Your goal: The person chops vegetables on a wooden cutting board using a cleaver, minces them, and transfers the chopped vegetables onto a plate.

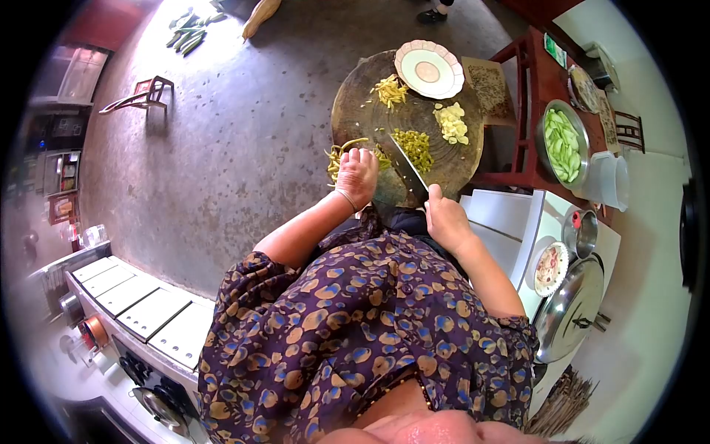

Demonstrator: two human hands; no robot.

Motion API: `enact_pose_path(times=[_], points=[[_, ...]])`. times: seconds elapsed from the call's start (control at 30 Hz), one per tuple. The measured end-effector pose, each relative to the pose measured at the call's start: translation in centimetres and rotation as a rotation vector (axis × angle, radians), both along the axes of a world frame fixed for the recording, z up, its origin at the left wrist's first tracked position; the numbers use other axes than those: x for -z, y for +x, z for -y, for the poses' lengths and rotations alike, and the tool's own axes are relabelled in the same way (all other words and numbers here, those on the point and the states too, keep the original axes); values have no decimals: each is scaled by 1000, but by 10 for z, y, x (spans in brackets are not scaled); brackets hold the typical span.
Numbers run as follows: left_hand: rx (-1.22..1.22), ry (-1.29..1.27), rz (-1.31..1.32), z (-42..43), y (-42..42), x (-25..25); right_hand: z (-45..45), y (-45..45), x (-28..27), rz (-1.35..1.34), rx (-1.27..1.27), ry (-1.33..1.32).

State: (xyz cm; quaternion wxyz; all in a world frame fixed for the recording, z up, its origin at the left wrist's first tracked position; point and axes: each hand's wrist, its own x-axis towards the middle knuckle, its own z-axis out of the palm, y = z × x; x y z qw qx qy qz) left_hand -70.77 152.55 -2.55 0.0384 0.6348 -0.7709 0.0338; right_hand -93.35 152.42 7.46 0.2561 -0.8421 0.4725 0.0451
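On a round wooden chopping block (462, 159), my left hand (357, 176) is closed over a bunch of thin yellow-green beans (334, 161), pressing them down. My right hand (445, 218) grips the handle of a kitchen knife (407, 164). Its blade stands just right of the bunch, edge toward the wood. Beyond the blade lies a heap of finely chopped green pieces (414, 149). Farther up are pale yellow strips (390, 91) and a pile of whitish-yellow slices (451, 123). A scalloped plate (429, 68) with a pink rim rests at the block's far edge.
A red wooden table (526, 111) to the right bears a metal bowl of green slices (563, 144). Nearer are a white counter with a large pot lid (568, 311) and a patterned bowl (551, 268). A small stool (150, 92) and green vegetables (188, 33) sit on the floor.
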Motion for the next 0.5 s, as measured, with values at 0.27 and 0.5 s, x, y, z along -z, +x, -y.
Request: enact_pose_path(times=[0.27,0.5], points=[[37,10,-48,0,2,-6,9,0,3,26,-116,34],[37,-33,-119,-1,2,-5,22,33,25,2,-77,34]])
